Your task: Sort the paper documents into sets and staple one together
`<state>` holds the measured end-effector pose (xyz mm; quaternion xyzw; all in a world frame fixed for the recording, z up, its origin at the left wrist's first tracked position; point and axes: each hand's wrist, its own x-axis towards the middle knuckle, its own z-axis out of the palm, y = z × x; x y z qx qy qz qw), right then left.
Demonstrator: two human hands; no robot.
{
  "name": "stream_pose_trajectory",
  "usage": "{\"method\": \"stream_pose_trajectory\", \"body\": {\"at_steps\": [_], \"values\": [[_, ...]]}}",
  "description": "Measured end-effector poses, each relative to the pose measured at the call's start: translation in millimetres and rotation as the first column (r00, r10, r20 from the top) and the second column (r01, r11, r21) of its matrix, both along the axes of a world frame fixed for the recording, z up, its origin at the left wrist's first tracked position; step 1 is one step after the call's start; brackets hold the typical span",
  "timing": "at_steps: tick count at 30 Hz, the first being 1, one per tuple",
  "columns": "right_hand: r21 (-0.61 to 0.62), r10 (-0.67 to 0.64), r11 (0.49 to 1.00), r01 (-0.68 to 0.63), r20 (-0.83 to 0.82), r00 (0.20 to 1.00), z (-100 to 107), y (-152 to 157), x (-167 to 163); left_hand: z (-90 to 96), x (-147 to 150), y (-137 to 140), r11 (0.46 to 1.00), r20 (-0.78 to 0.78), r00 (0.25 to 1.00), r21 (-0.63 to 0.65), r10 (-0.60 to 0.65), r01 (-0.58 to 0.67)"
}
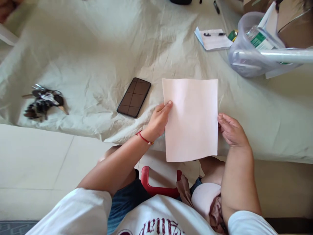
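Observation:
A blank pale sheet of paper (pixel 192 120) is held up over the front edge of the covered table, its lower part hanging past the edge. My left hand (pixel 160 118) grips its left side, thumb on top and the other fingers behind it. At the right side, my right hand (pixel 229 128) pinches the margin between thumb and fingers. Left of the paper, a dark smartphone (pixel 134 97) lies on the cloth, its screen crossed by thin lines. A red cord bracelet (pixel 145 138) circles my left wrist.
Keys (pixel 45 100) lie in a bunch at the left. Toward the back right are a small notepad (pixel 215 42) with dark pens and a translucent plastic bin (pixel 241 62) holding papers and a bottle. A red stool (pixel 158 191) is below the table edge.

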<state>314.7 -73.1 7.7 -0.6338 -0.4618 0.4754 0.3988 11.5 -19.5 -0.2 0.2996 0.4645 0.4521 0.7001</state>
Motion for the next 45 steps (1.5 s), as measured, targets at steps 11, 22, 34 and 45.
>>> {"method": "stream_pose_trajectory", "body": {"at_steps": [11,22,34,45], "values": [[0.131,-0.204,0.967,0.218,-0.109,0.973,-17.2,5.5,-29.6,5.0,8.3,-14.6,0.993,0.002,0.993,0.011,-0.116,0.116],[0.177,-0.209,0.959,0.221,-0.085,0.974,-21.9,5.5,-34.3,9.1,3.0,-14.3,0.995,0.030,0.994,-0.009,-0.102,0.103],[0.080,-0.195,0.977,0.197,-0.037,0.980,-2.7,-2.4,-10.3,12.1,-1.1,-12.3,0.987,-0.015,0.988,-0.045,-0.156,0.155],[-0.099,-0.166,0.982,0.158,-0.083,0.983,3.2,-12.9,1.6,17.2,-5.7,-2.7,0.991,-0.125,0.985,-0.079,-0.121,0.112]]}}
